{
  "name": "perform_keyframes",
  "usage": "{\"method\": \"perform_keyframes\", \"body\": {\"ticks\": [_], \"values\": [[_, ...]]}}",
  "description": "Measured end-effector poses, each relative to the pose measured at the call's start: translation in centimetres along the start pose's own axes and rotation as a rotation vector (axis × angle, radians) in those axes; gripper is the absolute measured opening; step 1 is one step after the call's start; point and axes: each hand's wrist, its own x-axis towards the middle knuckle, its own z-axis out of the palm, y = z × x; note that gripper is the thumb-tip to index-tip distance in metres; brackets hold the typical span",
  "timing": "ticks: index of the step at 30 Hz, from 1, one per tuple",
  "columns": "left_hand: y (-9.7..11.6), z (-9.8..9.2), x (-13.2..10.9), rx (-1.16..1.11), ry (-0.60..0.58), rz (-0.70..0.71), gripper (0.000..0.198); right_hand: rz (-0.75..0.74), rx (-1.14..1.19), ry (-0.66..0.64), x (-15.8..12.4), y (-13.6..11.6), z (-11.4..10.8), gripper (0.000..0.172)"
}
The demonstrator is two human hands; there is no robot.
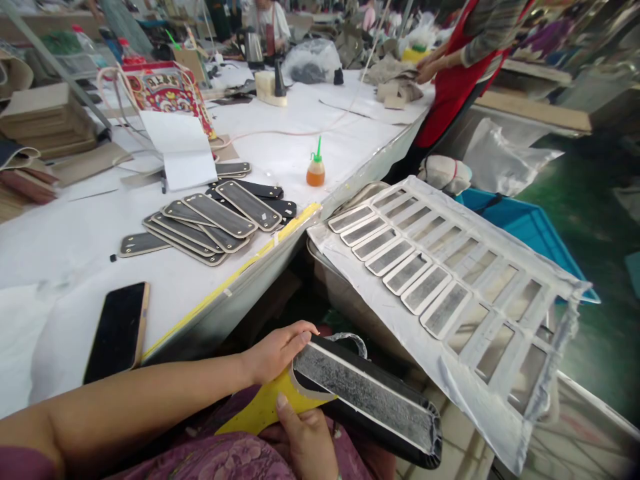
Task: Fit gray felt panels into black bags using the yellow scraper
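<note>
Across my lap lies a long black piece (370, 393), perhaps a bag base, with a rough grey panel edged in white on its upper face. My left hand (277, 353) is closed on its near left end, thumb along the top edge. A yellow sheet-like piece (255, 410) with a pale curved edge meets that same end. My right hand (310, 437) grips the yellow piece below, thumb on top; its other fingers are partly hidden beneath. Right of my hands, a white frame (425, 373) with rectangular openings holds a row of grey white-edged panels (445, 310).
On the white table (260, 133) lie a pile of black strips (210, 217), a phone (117, 330), a green-tipped bottle (315, 170) and a red patterned bag (167, 93). A blue crate (545, 233) stands beyond the frame. A person in a red apron (450, 87) works at the far side.
</note>
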Motion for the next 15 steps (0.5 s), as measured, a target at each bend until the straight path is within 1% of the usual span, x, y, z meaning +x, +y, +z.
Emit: {"method": "perform_keyframes", "body": {"ticks": [2, 5, 7, 8, 10, 11, 13, 15], "values": [[0.4, -0.2, 0.2, 0.195, 0.007, 0.046, 0.039, 0.001, 0.014, 0.004, -0.2, -0.5, 0.2, 0.050], [1.1, -0.4, 0.4, 0.566, 0.029, 0.093, 0.039, 0.011, 0.016, 0.014, -0.7, -1.3, 0.9, 0.048], [1.4, -0.4, 0.4, 0.796, 0.048, 0.187, 0.035, 0.011, 0.028, 0.047, -1.1, -1.4, 1.4, 0.047], [1.4, -0.3, 0.4, 0.878, 0.036, 0.257, 0.034, 0.009, 0.040, 0.064, -1.3, -1.3, 1.6, 0.046], [1.2, 0.1, 0.4, 0.978, -0.018, 0.383, 0.033, 0.002, 0.067, 0.071, -1.5, -0.9, 1.8, 0.042], [1.1, 0.3, 0.4, 0.997, -0.046, 0.413, 0.034, -0.008, 0.077, 0.061, -1.6, -0.7, 1.7, 0.038], [0.7, 0.7, 0.5, 1.029, -0.054, 0.419, 0.033, -0.015, 0.079, 0.033, -1.4, -0.2, 1.5, 0.028], [0.5, 1.0, 0.5, 1.053, -0.034, 0.401, 0.031, -0.012, 0.071, 0.026, -1.1, 0.0, 1.2, 0.017]]}}
